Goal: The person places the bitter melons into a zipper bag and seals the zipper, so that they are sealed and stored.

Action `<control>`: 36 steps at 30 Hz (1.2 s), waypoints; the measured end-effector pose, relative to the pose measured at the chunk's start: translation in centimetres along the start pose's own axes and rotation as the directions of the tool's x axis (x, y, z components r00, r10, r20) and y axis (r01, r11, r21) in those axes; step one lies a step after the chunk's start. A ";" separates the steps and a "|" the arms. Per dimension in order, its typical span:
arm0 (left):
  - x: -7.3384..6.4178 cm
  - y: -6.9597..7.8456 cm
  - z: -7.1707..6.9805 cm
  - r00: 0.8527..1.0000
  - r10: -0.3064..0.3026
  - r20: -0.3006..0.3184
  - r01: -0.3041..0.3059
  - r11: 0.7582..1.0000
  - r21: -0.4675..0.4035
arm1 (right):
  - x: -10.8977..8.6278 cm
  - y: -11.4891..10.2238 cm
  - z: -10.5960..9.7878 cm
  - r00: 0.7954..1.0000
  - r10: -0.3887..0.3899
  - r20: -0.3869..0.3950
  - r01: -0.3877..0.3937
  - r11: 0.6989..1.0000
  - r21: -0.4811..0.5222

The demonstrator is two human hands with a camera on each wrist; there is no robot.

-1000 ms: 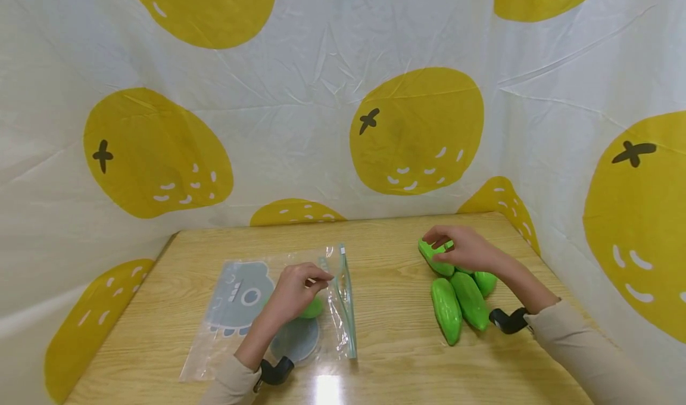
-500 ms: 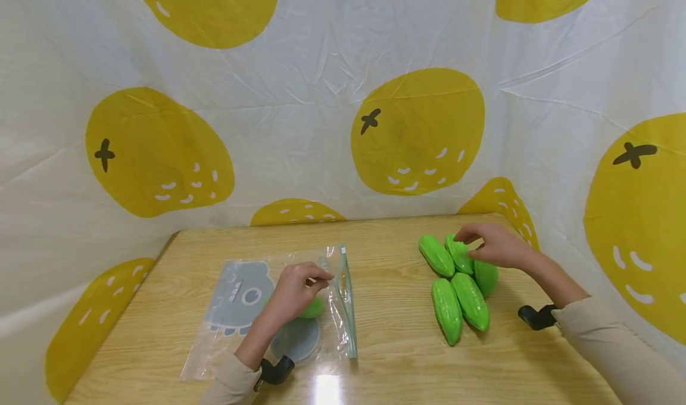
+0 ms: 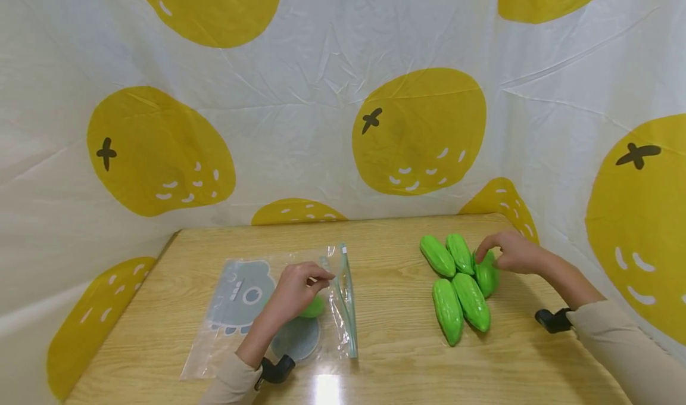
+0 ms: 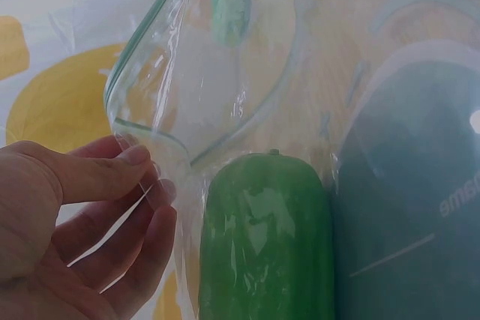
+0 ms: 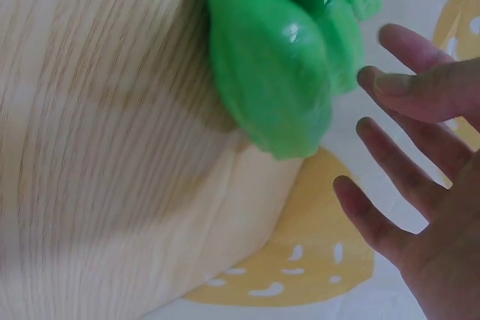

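A clear zip bag (image 3: pixel 351 318) printed with a grey-blue dinosaur lies on the left of the table, its mouth facing right. My left hand (image 3: pixel 295 289) pinches the bag's edge near the zipper between thumb and fingers, seen closely in the left wrist view. Inside the bag is one green cucumber-like vegetable (image 4: pixel 266 245). On the right, several similar green vegetables (image 3: pixel 447 310) lie grouped. Above the rightmost one (image 3: pixel 486 281) hovers my right hand (image 3: pixel 513 252), fingers apart and holding nothing. In the right wrist view a gap shows between the fingertips and the nearest vegetable (image 5: pixel 270 65).
The wooden table (image 3: pixel 391 262) ends at a white curtain (image 3: pixel 300 143) with yellow fruit prints, at the back and both sides. Bare wood lies between the bag and the green group. A black wrist device (image 3: pixel 552 320) sits on each forearm.
My right hand has moved rightward, from over the far left vegetable to the rightmost one. The rightmost vegetable now stands more upright in view. The left hand has kept its pinch on the bag.
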State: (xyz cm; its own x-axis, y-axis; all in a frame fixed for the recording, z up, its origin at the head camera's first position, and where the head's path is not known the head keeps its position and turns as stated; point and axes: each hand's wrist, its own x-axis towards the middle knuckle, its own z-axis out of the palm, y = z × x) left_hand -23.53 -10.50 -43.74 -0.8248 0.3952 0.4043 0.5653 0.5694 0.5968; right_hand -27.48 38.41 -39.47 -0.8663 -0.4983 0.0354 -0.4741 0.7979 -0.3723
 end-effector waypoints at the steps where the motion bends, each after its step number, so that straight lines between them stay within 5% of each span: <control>1: 0.0 0.0 0.0 1.000 0.000 0.002 0.000 1.000 0.000 | -0.1 0.2 0.1 1.000 -0.001 0.005 0.001 1.000 -0.026; 12: 0.1 -0.2 -0.1 1.000 0.008 0.016 -0.008 1.000 -0.008 | -0.1 0.6 0.8 0.997 -0.048 0.064 0.054 0.994 -0.098; 21: 0.0 -0.1 0.0 1.000 0.008 0.017 -0.008 1.000 0.001 | 0.1 1.3 1.8 0.997 0.009 0.082 0.006 0.985 -0.174; 28: 0.0 0.0 0.1 1.000 -0.003 0.019 0.002 1.000 0.008 | -0.2 1.8 2.1 0.983 0.049 0.178 -0.038 0.997 -0.065; 36: 0.0 -0.2 0.2 1.000 -0.009 0.022 0.009 1.000 0.013 | -0.4 1.7 2.1 0.986 0.042 0.164 -0.026 0.995 -0.095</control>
State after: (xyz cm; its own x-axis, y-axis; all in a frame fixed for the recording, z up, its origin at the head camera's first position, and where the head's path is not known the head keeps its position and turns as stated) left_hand -23.64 -10.47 -44.05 -0.8297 0.4056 0.3835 0.5579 0.5820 0.5916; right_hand -27.58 39.28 -42.10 -0.8476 -0.5137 -0.1328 -0.4642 0.8392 -0.2833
